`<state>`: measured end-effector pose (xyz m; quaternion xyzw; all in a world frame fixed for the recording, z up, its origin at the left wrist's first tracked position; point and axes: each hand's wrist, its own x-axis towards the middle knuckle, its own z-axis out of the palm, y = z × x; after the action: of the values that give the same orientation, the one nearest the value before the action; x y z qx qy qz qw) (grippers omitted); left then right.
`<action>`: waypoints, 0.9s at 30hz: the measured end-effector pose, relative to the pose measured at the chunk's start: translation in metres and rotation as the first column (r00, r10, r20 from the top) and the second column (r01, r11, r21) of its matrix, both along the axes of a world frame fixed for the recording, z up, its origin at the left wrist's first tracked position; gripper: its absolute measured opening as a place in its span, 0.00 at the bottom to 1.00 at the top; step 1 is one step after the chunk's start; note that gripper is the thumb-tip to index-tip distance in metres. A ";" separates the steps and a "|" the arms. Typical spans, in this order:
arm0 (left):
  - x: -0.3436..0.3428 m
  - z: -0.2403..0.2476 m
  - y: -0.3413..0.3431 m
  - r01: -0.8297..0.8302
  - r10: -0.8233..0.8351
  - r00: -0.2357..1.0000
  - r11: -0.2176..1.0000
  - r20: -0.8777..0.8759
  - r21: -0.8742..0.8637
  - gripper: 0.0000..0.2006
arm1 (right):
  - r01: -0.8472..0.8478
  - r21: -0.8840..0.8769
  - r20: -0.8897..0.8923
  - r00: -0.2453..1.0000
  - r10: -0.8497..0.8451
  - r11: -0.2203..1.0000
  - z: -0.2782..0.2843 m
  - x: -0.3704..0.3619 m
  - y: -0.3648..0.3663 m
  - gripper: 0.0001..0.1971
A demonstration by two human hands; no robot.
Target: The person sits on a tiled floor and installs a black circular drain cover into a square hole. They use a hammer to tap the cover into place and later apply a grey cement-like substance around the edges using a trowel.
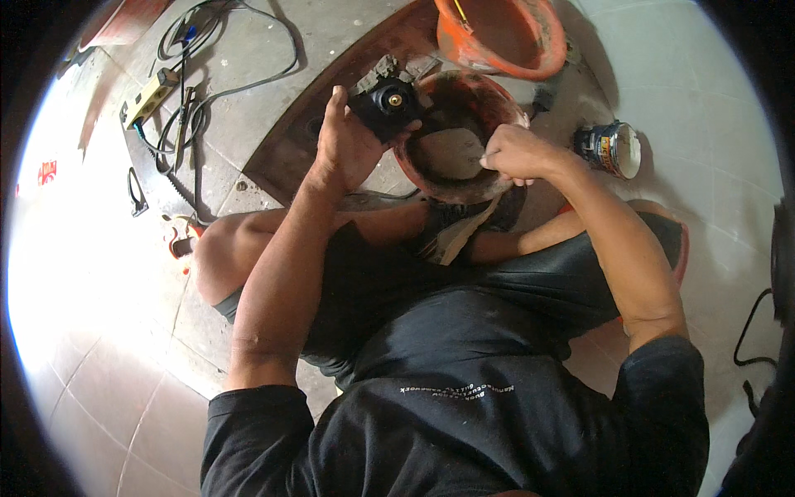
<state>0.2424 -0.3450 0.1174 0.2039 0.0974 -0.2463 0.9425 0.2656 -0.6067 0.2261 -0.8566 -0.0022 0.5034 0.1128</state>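
My left hand (352,145) grips a black square piece (383,108) with a round brass-coloured centre, held up at the left of a round reddish bowl. Grey mortar (386,73) clings to the far edge of that piece. Over the right rim of the bowl (424,184), my right hand (517,154) is closed, fingers curled under. What it holds, if anything, is hidden by the fingers. Inside the bowl, next to the fingertips, lies a flat grey patch (450,151); I cannot tell whether it is mortar or a tool's blade.
An orange bucket (556,50) stands beyond the bowl. To the right a small dark tin (609,149) lies on its side. At the left are a yellow power strip (151,97) and a coiled dark cable (296,41). My crossed legs border the bowl's near side.
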 end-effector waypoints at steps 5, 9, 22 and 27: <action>0.000 0.000 -0.002 0.027 -0.029 0.998 0.999 0.047 0.032 0.39 | -0.547 -0.137 0.268 0.782 0.563 0.826 -0.012 -0.004 0.002 0.17; 0.002 -0.001 -0.003 0.008 -0.007 1.000 1.000 0.017 -0.015 0.38 | -0.335 -0.090 -0.049 0.942 0.332 0.938 0.014 0.015 0.008 0.16; 0.013 0.030 0.006 -0.076 0.075 0.997 0.987 -0.013 -0.144 0.32 | -0.028 0.533 0.638 0.669 -0.381 0.845 0.050 -0.083 -0.048 0.11; 0.004 0.032 0.012 -0.028 0.023 0.999 0.987 -0.030 -0.155 0.29 | -0.165 0.432 0.762 0.593 -0.261 0.887 0.044 -0.085 -0.024 0.12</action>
<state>0.2468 -0.3335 0.1495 0.1251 0.0935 -0.2438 0.9572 0.1807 -0.6303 0.2706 -0.9373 -0.1478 0.0441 0.3125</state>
